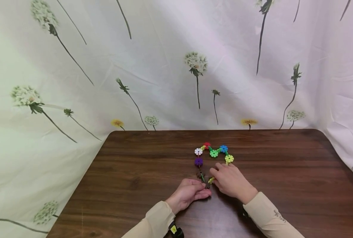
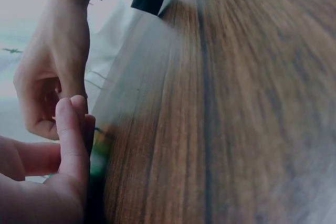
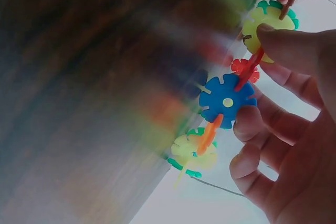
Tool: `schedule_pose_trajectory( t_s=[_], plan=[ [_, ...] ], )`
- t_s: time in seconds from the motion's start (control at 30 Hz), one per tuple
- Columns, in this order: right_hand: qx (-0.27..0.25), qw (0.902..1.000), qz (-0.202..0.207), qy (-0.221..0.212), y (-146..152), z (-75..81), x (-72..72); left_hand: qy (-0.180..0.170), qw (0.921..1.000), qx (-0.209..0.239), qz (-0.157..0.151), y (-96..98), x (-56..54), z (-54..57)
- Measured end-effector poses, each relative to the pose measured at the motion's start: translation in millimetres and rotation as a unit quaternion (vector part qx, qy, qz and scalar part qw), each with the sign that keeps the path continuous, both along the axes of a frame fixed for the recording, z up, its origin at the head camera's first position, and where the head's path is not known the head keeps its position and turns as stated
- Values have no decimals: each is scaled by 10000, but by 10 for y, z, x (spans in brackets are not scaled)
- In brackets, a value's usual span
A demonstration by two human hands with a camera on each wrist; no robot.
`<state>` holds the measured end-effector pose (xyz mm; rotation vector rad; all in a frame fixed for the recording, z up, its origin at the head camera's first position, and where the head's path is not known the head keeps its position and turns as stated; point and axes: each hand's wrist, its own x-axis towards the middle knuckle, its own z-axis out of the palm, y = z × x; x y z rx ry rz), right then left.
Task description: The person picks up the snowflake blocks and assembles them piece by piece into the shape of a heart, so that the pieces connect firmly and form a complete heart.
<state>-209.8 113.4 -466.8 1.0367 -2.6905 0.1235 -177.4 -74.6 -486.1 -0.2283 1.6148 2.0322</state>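
Observation:
A chain of notched plastic snowflake discs lies in a heart-like outline, with a white disc, a purple disc and a green disc among them. My left hand pinches a brown disc at the chain's near end. Just to its right, my right hand pinches a yellow disc between thumb and fingers. In the right wrist view the brown disc's edge meets the yellow one; whether they are locked together I cannot tell. A blue disc hangs below, near the right fingers.
The chain rests on a dark wooden table. Behind it hangs a white cloth printed with dandelions. A black strap device sits at the left wrist.

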Motion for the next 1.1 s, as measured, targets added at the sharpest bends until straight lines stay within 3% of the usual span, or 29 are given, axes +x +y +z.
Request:
schedule_pose_trajectory(
  t_s=[0.27,0.5,0.63,0.87,1.1],
  plan=[
    [-119,9991,-177,-360,46,-15,7,-86,9996,-126,-257,24,7,1],
    [-212,9960,-315,-810,125,-14,46,154,9934,-593,-971,42,38,40],
    [-261,9955,-306,-860,177,-7,65,169,9890,-674,-1309,49,44,48],
    [-231,9957,-227,-872,237,-20,102,272,9837,-728,-1622,65,69,49],
    [-394,9964,-84,-744,297,-7,143,473,9746,-1237,-1808,-43,100,148]
  ],
)
